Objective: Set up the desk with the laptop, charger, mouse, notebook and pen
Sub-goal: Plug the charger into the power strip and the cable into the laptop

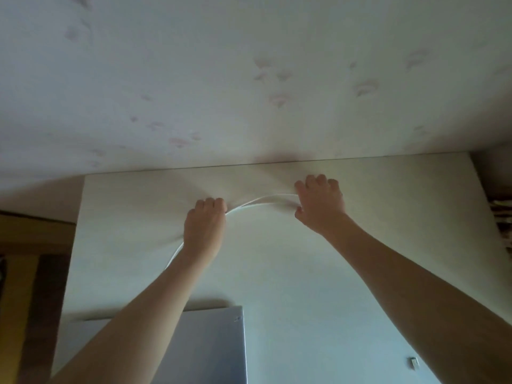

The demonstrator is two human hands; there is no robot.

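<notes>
A white charger cable [256, 202] arcs over the far middle of the white desk [360, 245]. My left hand [205, 225] is closed on the cable's left part, and a stretch of it trails down past my wrist. My right hand [320, 200] grips the cable's right end near the wall; what is inside that fist is hidden. A closed silver laptop [213, 345] lies at the desk's near edge, partly covered by my left forearm. No mouse, notebook or pen shows.
A pale wall [249, 92] with faint pink marks rises right behind the desk. A small white object [414, 362] lies on the desk at the near right. Wooden furniture [27, 273] stands left of the desk, and cluttered items [502, 217] sit past its right edge.
</notes>
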